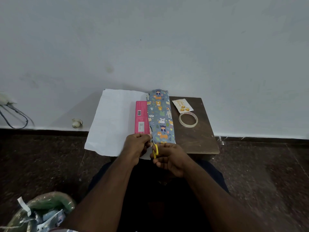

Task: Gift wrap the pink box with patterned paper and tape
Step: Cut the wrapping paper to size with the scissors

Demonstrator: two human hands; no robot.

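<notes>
While both hands grip, left hand [137, 144] paper [160, 116], right hand [168, 159] scissors [155, 150], pink box [141, 117] half-covered

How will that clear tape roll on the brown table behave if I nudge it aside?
The clear ring-shaped tape roll lies flat on the dark brown wooden table, so a nudge should probably slide it, not roll it. It looks thin and hollow, so likely light. The gold-printed gift tag lies at its far edge and may shift too.

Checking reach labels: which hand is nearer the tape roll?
Right. The right hand, gripping the yellow scissors, is below-left of the tape roll; the left hand holds the paper edge farther left.
</notes>
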